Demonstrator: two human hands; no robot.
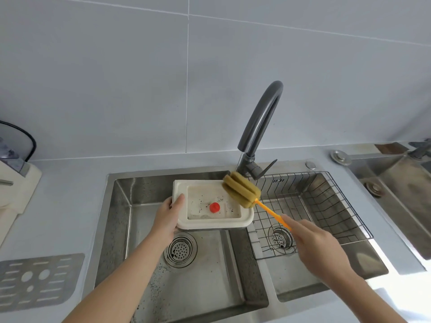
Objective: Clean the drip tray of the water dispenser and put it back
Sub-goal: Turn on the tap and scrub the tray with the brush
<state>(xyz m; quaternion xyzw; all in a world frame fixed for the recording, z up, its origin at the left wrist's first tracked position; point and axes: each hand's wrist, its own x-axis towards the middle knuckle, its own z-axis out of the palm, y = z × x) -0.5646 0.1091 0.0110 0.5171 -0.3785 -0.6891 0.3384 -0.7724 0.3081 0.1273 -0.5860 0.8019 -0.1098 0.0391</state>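
Note:
A cream-white drip tray (184, 190) hangs over the left sink basin, held at its left edge by my left hand (169, 214). Dark specks and a small red float (214, 207) lie inside it. My right hand (312, 243) grips the orange handle (272, 214) of a sponge brush. Its yellow-green sponge head (241, 190) rests over the tray's far right corner. A thin stream of water falls from the tap spout beside the sponge.
The dark grey tap (261, 127) arches over the double steel sink (112, 206). A wire rack (326, 206) sits in the right basin. A grey perforated cover plate (35, 280) lies on the counter at left. Another sink (401, 190) is at far right.

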